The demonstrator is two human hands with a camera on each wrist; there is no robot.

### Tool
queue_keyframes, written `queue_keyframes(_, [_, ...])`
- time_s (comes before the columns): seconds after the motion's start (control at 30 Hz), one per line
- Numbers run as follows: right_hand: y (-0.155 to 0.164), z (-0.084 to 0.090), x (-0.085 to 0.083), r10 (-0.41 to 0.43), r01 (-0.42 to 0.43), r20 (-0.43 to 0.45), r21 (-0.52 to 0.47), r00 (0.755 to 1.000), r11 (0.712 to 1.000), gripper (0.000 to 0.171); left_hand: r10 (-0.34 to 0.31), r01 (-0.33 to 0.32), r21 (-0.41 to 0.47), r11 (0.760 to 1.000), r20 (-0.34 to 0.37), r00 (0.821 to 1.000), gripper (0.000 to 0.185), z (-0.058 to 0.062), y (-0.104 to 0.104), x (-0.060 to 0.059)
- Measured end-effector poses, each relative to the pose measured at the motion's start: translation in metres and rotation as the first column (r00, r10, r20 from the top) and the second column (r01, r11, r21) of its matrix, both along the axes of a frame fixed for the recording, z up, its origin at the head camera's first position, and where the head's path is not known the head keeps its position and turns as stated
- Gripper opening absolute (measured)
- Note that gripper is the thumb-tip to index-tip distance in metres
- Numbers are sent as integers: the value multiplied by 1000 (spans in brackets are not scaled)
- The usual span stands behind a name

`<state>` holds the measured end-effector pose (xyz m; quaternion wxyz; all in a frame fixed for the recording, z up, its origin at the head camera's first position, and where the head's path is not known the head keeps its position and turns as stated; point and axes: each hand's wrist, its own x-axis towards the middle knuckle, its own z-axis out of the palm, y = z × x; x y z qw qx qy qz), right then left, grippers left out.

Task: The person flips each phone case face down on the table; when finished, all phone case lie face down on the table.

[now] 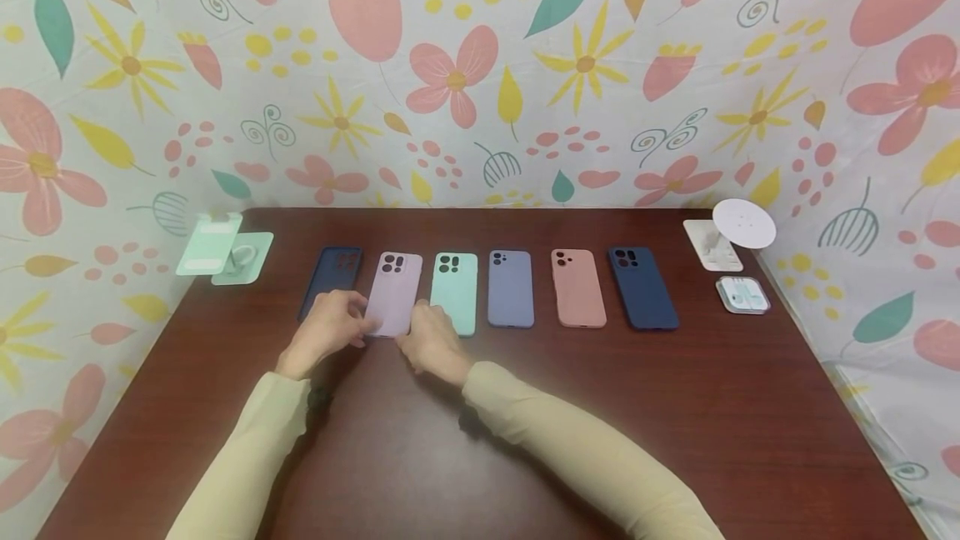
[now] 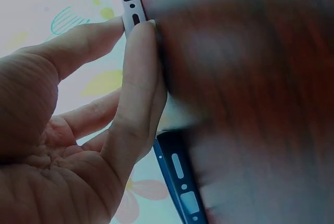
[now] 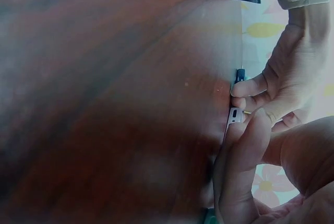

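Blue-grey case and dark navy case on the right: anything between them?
Head view: one pink case lies between the blue-grey case and the dark navy case.

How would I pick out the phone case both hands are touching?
On the dark wooden table six phone cases lie in a row. Count second from the left: the pale lilac case, between a navy case and a mint case, the only lilac one.

Dark wood bench (image 1: 525, 440). Row of phone cases lying flat: dark navy case (image 1: 333, 273) at far left, mint case (image 1: 454, 290), periwinkle case (image 1: 511, 288), salmon case (image 1: 577, 287), navy case (image 1: 642, 287). Pale green stand (image 1: 225, 247) at back left corner. White round stand (image 1: 738, 227) at back right, small earphone box (image 1: 742, 294) just in front of it. Floral backdrop (image 1: 480, 65) behind.
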<state>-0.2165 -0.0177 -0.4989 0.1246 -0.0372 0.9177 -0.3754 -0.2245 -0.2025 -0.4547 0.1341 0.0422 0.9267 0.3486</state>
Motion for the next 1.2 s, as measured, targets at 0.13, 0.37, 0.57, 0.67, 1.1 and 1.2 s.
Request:
queue_keyframes(0.13, [1, -2, 0, 6, -6, -14, 17, 1000, 1000, 27, 8, -8, -13, 1000, 1, 1000, 49, 1, 1, 0])
queue_keyframes(0.37, [4, 22, 18, 7, -7, -31, -16, 1000, 1000, 29, 13, -13, 8, 1000, -15, 1000, 48, -2, -3, 3])
queue_keyframes(0.57, [1, 36, 31, 48, -49, -41, -10, 998, 999, 41, 46, -43, 95, 995, -25, 999, 48, -1, -21, 9])
queue_keyframes(0.67, [-4, 31, 31, 74, -75, -69, -1, 995, 997, 43, 53, -51, 105, 993, -23, 998, 51, 3, -31, 10])
queue_keyframes(1.1, [-49, 33, 21, 81, -80, 11, -100, 997, 992, 78, 179, -177, -146, 973, 0, 984, 90, 16, -82, 0])
queue_keyframes(1.2, [-64, 36, 20, 113, -105, 60, -126, 992, 986, 83, 169, -161, -159, 974, 34, 985, 98, 16, -93, -4])
